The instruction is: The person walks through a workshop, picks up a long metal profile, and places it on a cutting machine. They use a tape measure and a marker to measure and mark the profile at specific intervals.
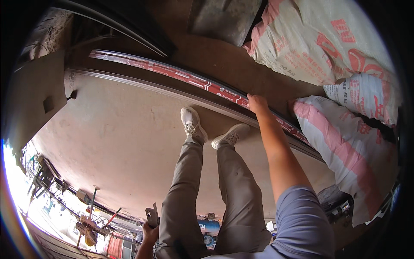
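Note:
My right hand (258, 104) reaches forward, its fingers closed over the edge of a long metal profile (185, 77) covered with red and white printed film. The profile runs from the far left down to the right, past my shoes. Low beside my left leg, my left hand (150, 235) is closed around a short grey metal piece (152, 214) with a notched end. The lower part of that piece is hidden in the hand. A second long bar, a brown profile (164, 90), lies on the floor just nearer to me, roughly alongside the red one.
Large woven sacks (302, 47) with red print are piled at the right, one white and pink sack (340, 146) close to my right arm. Dark profiles (125, 26) stretch across the far left. A grey panel (34, 99) stands at the left. Workshop machinery (88, 224) is behind me.

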`<state>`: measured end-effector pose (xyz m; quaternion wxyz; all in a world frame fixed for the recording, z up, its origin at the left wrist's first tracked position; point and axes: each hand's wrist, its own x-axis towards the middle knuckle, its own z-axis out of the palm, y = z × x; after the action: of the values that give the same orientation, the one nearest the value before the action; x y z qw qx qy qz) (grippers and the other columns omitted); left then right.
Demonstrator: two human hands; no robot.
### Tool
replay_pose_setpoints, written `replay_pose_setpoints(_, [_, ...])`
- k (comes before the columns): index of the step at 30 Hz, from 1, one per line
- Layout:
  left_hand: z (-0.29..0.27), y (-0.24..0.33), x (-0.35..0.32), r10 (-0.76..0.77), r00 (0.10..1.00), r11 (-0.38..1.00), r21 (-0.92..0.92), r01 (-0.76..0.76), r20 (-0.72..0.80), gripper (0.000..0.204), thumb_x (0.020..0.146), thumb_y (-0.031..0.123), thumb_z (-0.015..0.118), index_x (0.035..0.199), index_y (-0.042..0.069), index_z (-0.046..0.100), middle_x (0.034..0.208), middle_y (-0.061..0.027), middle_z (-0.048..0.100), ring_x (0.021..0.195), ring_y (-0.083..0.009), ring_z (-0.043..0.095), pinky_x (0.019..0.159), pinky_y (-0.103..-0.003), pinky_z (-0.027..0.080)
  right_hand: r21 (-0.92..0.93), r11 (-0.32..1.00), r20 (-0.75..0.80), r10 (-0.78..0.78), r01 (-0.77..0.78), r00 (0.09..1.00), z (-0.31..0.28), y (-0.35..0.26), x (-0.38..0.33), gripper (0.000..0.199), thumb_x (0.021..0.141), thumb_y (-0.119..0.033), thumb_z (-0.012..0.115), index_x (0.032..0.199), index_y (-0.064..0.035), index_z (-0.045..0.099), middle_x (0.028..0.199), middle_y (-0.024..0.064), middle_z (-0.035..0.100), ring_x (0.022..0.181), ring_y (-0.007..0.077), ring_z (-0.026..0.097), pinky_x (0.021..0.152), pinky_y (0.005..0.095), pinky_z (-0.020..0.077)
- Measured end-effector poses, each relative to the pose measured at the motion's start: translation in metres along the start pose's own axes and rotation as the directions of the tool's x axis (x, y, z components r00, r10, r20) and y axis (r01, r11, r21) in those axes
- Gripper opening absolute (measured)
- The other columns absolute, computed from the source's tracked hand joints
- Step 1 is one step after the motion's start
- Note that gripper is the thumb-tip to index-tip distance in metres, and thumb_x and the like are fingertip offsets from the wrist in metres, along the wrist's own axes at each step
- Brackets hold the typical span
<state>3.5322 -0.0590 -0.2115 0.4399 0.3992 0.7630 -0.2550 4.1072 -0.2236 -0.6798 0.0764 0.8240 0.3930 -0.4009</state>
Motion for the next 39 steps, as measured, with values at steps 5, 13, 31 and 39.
replay_pose_setpoints(5, [-0.004, 0.009, -0.006, -0.139, 0.99, 0.989, -0.06, 0.137, -0.021, 0.023, 0.075, 0.012, 0.074, 0.093, 0.0, 0.068, 0.079, -0.0057, 0.07, 0.062, -0.0101, 0.062, 0.057, -0.03, 0.052, -0.07, 0.975, 0.084, -0.204, 0.21, 0.975, 0.02, -0.018, -0.017, 0.013, 0.085, -0.018, 0.066, 0.095, -0.0108, 0.065, 0.092, 0.0123, 0.071, 0.093, 0.0329, 0.069, 0.078, 0.0468, 0.0537])
replay_pose_setpoints(13, [-0.003, 0.016, -0.013, -0.056, 0.997, 0.996, -0.063, 0.06, 0.054, 0.025, 0.076, 0.012, 0.073, 0.095, -0.002, 0.069, 0.08, -0.0053, 0.07, 0.067, -0.0106, 0.063, 0.061, -0.029, 0.052, -0.042, 0.96, -0.022, -0.277, 0.276, 0.961, 0.027, -0.027, -0.043, 0.01, 0.088, -0.018, 0.06, 0.094, -0.0106, 0.064, 0.086, 0.011, 0.07, 0.085, 0.0319, 0.069, 0.075, 0.0459, 0.0527])
replay_pose_setpoints(31, [-0.046, 0.033, -0.024, 0.122, 0.986, 0.98, -0.168, -0.102, 0.112, 0.04, 0.069, 0.028, 0.08, 0.1, 0.004, 0.069, 0.069, -0.0054, 0.066, 0.054, -0.0149, 0.063, 0.049, -0.032, 0.054, 0.031, 0.973, -0.158, -0.221, 0.228, 0.962, -0.192, -0.13, -0.363, 0.031, 0.091, -0.041, 0.059, 0.082, -0.011, 0.055, 0.069, 0.0194, 0.064, 0.064, 0.0439, 0.064, 0.061, 0.0561, 0.0503])
replay_pose_setpoints(39, [-0.089, 0.075, -0.049, 0.377, 0.925, 0.891, -0.29, -0.349, 0.045, 0.034, 0.066, 0.03, 0.079, 0.083, 0.002, 0.067, 0.066, -0.0058, 0.065, 0.055, -0.0148, 0.062, 0.051, -0.033, 0.05, -0.051, 0.965, -0.273, -0.262, 0.258, 0.926, -0.322, -0.176, -0.519, 0.031, 0.087, -0.038, 0.064, 0.077, -0.0094, 0.059, 0.067, 0.0203, 0.064, 0.062, 0.0435, 0.063, 0.06, 0.0553, 0.05])
